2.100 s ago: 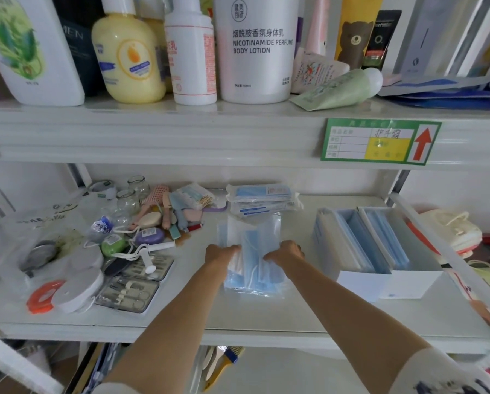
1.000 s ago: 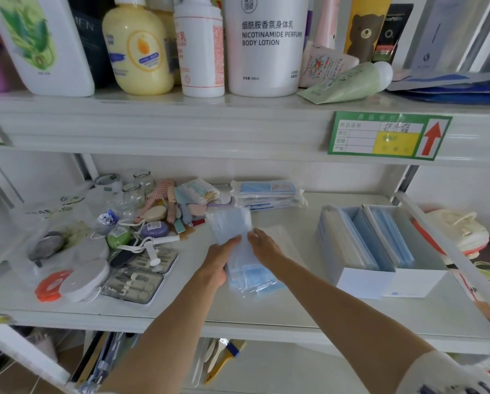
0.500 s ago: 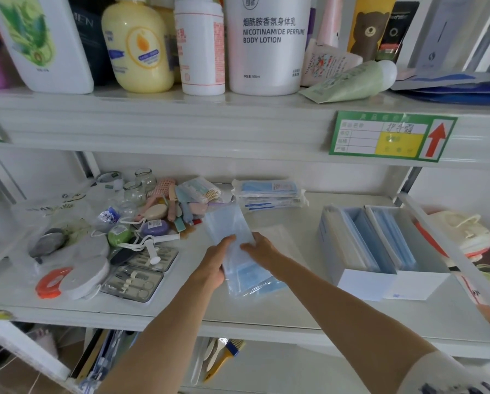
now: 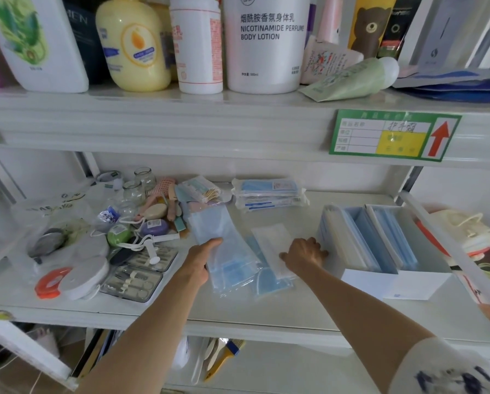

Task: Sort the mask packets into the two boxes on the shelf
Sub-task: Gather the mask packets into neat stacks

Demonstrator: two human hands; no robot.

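Head view of a white shelf during sorting of mask packets. The left hand grips a clear packet of blue masks, thumb on top and fingers beneath, holding it tilted with its far end near the clutter of small toiletries. The right hand rests palm down, fingers loosely bent, on a white mask packet that lies flat on the shelf over another blue packet; whether the fingers pinch the packet cannot be told. This hand is just beside the left box. Two open white boxes stand side by side at the right of the shelf: the left box holds whitish and blue packets on edge, and the right box holds blue packets on edge against its left wall. A stack of sealed mask packets lies at the back of the shelf, apart from both hands. A manicure set in a clear case lies left of the left forearm. On the upper shelf stand lotion bottles, and a green price label with a red arrow is fixed to its front edge.
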